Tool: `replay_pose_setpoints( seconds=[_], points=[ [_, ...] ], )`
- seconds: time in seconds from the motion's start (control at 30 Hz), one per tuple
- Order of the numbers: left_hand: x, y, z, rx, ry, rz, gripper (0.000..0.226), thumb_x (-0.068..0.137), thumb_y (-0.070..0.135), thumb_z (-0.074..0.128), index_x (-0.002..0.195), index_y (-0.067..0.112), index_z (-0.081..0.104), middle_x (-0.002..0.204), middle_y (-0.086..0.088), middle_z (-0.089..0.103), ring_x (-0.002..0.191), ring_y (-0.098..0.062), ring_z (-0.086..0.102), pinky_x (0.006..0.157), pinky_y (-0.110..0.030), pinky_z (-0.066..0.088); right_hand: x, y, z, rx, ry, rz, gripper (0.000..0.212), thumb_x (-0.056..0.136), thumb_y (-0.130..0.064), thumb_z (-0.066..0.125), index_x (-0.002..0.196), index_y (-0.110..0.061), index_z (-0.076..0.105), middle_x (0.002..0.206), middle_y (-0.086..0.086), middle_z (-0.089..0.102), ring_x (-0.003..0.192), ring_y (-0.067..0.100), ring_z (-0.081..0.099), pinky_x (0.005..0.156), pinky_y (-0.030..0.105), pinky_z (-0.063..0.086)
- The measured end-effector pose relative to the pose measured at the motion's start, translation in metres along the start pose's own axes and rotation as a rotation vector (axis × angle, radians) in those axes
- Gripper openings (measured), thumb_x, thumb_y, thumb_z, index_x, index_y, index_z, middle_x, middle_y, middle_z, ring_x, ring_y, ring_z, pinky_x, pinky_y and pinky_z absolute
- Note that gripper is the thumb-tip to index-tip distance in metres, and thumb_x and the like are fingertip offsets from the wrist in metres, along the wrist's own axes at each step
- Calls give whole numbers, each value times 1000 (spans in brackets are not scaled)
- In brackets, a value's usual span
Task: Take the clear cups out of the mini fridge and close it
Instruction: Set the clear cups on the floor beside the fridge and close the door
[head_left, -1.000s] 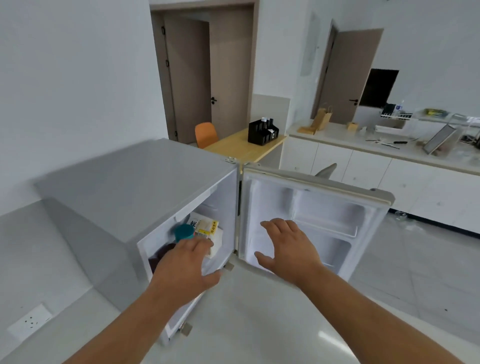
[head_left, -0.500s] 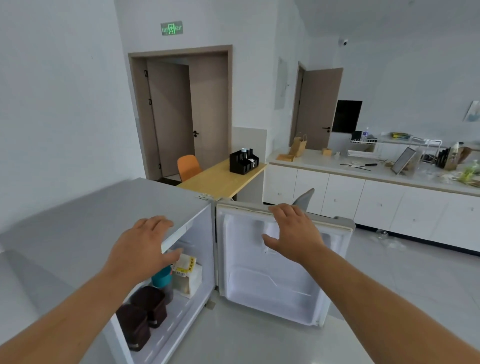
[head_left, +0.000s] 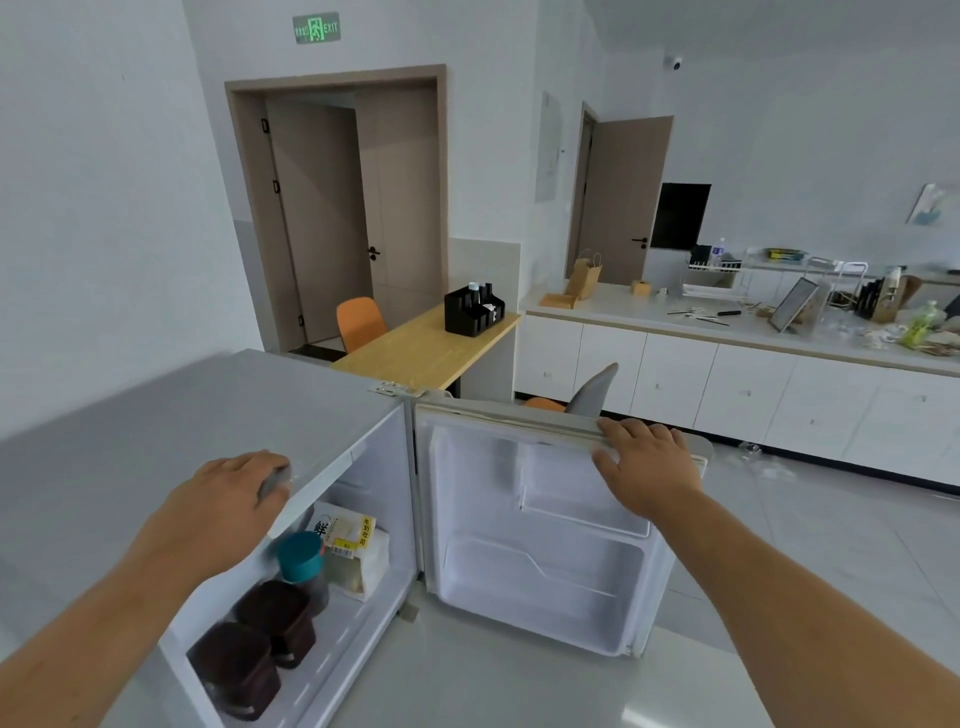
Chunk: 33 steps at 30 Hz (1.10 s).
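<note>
Mini fridge (head_left: 218, 415) wide open, door (head_left: 540, 540) swung fully out to the right; the right hand (head_left: 647, 467) is draped over the door's top edge, fingers curled on the rim and gripping it; the left hand (head_left: 228, 499) lies on the front lip of the fridge's grey top, holding nothing that I can make out, though a blurred grey patch sits at its fingertips and I cannot say what that is; and the clear cups, where are they? Not in sight; on the shelf inside I see two dark brown tubs (head_left: 260, 644) at the front, a jar with a teal lid (head_left: 300, 556) behind them and a printed carton (head_left: 345, 535) beside a white bag, but nothing transparent; the cups may be deeper in, hidden under the top panel and the left forearm, so I judge the removal not yet settled from here; the door shelves look bare; to do this well, I'd say drop the head lower and check the back of the shelf before swinging anything; if cups are there, reach past the jar without knocking it, lift them upright, set them on the grey top; then push the door from its top edge in one smooth arc, left fingers clear of the lip, until the seal meets all round.
</note>
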<state>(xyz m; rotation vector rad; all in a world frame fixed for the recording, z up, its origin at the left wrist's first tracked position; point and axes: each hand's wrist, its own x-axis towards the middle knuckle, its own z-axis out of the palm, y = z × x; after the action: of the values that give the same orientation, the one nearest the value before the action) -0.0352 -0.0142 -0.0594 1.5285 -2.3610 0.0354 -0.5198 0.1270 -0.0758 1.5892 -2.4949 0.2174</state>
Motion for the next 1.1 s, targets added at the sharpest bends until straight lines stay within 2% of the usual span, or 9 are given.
replay_pose_setpoints(
  seconds=[0.13,0.23,0.33,0.4,0.5,0.67,0.9,1.0,1.1],
  points=[
    [0,1,-1,-21,-16,-13,39,102,43,43,137,30,55,143,3,60,129,-25,50,103,-46,46,-2,0,-10,39,-4,-20,49,106,-41,28,153,-36,42,145,0,57,125,30,51,109,44,37],
    [-1,3,-3,-20,-16,-12,40,103,41,42,138,26,55,144,0,60,129,-27,51,103,-47,46,-12,0,-17,61,0,-54,44,107,-42,30,146,-36,50,133,0,60,115,27,50,98,42,44],
    [-2,4,-5,-31,-22,-4,40,104,40,41,138,24,55,142,-1,61,127,-27,52,102,-47,48,-31,-6,-15,77,5,-58,43,107,-46,30,143,-35,51,125,-1,56,116,23,47,97,41,44],
    [-2,4,-6,-42,-24,0,40,104,40,41,138,24,55,141,-1,62,126,-27,53,101,-47,48,-40,-12,-14,105,15,-58,43,108,-42,31,146,-33,50,131,-2,55,121,22,47,99,41,43],
    [-4,2,-6,-54,-20,14,39,104,40,42,137,24,55,140,-1,62,124,-27,54,101,-47,48,-52,-23,-21,164,-12,-101,45,108,-26,34,150,-35,47,151,-10,50,132,19,45,107,39,40],
    [-6,0,-5,-60,-23,27,38,104,39,39,137,27,55,139,1,62,124,-25,55,101,-46,49,-74,-42,-29,181,-9,-98,52,105,-15,36,149,-38,50,149,-8,56,124,21,53,99,36,47],
    [-7,-2,-3,-84,-8,34,36,103,36,42,135,27,56,138,2,62,121,-23,54,97,-43,48,-106,-90,-43,144,-15,-103,45,102,-29,43,143,-40,58,135,-8,66,110,19,63,87,32,53],
    [-6,-3,-3,-86,-7,38,36,102,34,42,134,27,57,138,2,63,121,-23,54,95,-42,48,-128,-119,-49,272,-65,-141,47,96,-42,47,140,-40,60,128,-13,68,107,13,63,85,31,52],
    [-5,-5,-2,-93,-7,39,36,102,34,41,134,27,58,137,2,64,120,-24,54,95,-43,48,-149,-158,-49,422,-72,-185,54,90,-49,40,136,-34,64,106,-15,66,95,6,57,81,27,47]
  ],
)
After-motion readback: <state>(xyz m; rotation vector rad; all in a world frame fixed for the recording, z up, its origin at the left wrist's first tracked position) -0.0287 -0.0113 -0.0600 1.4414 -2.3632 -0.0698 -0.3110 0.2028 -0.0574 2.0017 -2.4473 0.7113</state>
